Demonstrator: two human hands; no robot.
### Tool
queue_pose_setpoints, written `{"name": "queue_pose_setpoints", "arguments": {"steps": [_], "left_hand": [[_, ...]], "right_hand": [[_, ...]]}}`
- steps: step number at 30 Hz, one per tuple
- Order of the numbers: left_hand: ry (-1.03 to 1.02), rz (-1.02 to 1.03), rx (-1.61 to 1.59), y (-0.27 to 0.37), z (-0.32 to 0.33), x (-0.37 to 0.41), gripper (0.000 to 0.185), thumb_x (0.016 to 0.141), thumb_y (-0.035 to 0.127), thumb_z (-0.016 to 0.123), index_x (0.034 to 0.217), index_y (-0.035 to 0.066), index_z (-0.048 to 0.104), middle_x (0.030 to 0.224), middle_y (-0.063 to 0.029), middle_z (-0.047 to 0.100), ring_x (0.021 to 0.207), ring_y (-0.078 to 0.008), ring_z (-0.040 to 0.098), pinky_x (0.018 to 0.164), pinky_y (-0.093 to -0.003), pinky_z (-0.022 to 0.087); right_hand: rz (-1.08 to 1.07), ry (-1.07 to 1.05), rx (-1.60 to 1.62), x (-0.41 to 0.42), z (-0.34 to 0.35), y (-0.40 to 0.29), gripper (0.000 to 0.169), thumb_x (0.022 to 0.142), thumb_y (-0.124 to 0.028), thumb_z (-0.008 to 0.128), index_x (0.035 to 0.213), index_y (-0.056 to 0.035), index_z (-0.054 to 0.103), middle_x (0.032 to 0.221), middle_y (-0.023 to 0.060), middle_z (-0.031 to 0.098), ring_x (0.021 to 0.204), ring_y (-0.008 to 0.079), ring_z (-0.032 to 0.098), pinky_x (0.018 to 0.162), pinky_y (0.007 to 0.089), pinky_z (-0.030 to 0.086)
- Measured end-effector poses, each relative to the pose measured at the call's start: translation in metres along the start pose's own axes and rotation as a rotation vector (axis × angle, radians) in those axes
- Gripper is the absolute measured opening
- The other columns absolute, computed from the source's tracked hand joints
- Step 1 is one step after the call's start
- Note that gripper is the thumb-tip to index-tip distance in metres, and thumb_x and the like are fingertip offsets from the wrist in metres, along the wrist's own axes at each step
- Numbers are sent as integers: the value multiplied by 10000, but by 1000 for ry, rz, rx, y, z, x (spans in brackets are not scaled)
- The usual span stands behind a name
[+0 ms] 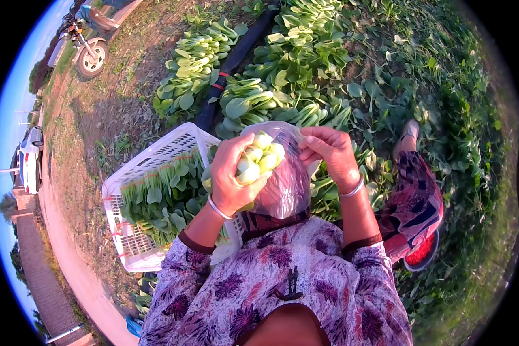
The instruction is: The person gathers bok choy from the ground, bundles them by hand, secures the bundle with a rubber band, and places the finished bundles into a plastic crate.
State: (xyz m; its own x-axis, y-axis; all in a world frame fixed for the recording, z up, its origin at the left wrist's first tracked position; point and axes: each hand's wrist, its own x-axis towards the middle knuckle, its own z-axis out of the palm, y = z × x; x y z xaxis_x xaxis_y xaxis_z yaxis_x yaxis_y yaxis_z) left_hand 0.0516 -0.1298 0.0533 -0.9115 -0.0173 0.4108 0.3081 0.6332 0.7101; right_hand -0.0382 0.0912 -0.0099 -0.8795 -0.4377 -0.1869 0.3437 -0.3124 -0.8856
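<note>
In my left hand is a small bunch of bok choy, its pale stem bases facing up. My right hand is beside it, fingers curled and thumb bent in, at the edge of the clear plastic film wrapped over my bent knee. Whether anything thin sits between those fingertips cannot be made out. To the left, close to my left forearm, stands a white plastic crate holding rows of bok choy bundles tied with thin reddish bands.
Loose bok choy lies in heaps ahead, and another row lies beyond a black hose. A bowl of red pieces rests by my right leg. Farther left are a motorcycle, a white car and a dirt path.
</note>
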Motion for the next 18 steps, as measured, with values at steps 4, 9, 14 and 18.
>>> {"name": "queue_pose_setpoints", "arguments": {"steps": [4,9,14,18], "left_hand": [[11,42,-64,-18,9,2,688,659,32,817,1293,-12,552,1195,-161,607,1070,-266,617,954,-390,486],[-80,58,-1,-24,17,11,741,712,89,797,1364,-7,458,1208,-219,579,1058,-304,598,923,-425,493],[-128,59,90,-24,23,28,734,771,122,787,1389,17,407,1169,-206,583,965,-301,610,819,-405,525],[-169,16,149,-26,18,25,762,806,180,773,1430,31,362,1214,-189,555,985,-289,590,826,-410,519]], "right_hand": [[78,435,-94,62,-102,54,248,921,-150,669,1109,11,667,895,82,706,721,157,683,635,284,565],[319,525,-388,128,-192,147,246,880,-129,668,1105,-28,682,867,63,705,741,153,682,650,290,559],[74,459,-947,173,-217,203,351,798,-77,660,1148,-52,673,1015,126,722,985,257,687,882,348,527],[19,272,-1085,201,-199,208,537,779,-16,572,1306,-124,570,1343,136,555,1164,377,580,996,426,474]]}}
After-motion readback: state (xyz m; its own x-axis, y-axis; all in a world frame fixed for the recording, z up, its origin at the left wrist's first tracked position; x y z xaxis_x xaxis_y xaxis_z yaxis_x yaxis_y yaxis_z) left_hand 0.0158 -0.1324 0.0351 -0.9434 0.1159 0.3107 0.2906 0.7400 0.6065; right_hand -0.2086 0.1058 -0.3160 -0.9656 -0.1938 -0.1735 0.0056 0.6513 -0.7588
